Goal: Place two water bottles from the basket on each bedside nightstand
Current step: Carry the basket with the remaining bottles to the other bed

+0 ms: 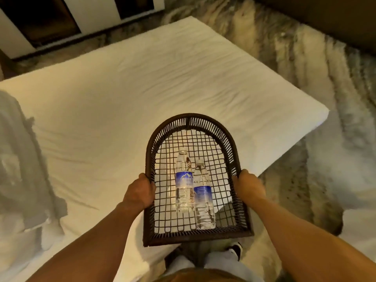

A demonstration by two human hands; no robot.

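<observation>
A dark wicker basket [191, 122] with an open mesh bottom hangs in front of me above the bed's corner. Two clear water bottles with blue labels lie side by side in it, caps pointing away: the left bottle [184, 181] and the right bottle [203, 197]. My left hand [139, 191] grips the basket's left rim. My right hand [248, 185] grips its right rim. No nightstand is in view.
A white-sheeted bed [122, 94] fills the left and centre, its corner at the right. Patterned beige carpet [305, 68] lies beyond and to the right. A dark and white cabinet [61, 19] stands at the far top left. My shoes [236, 249] show below the basket.
</observation>
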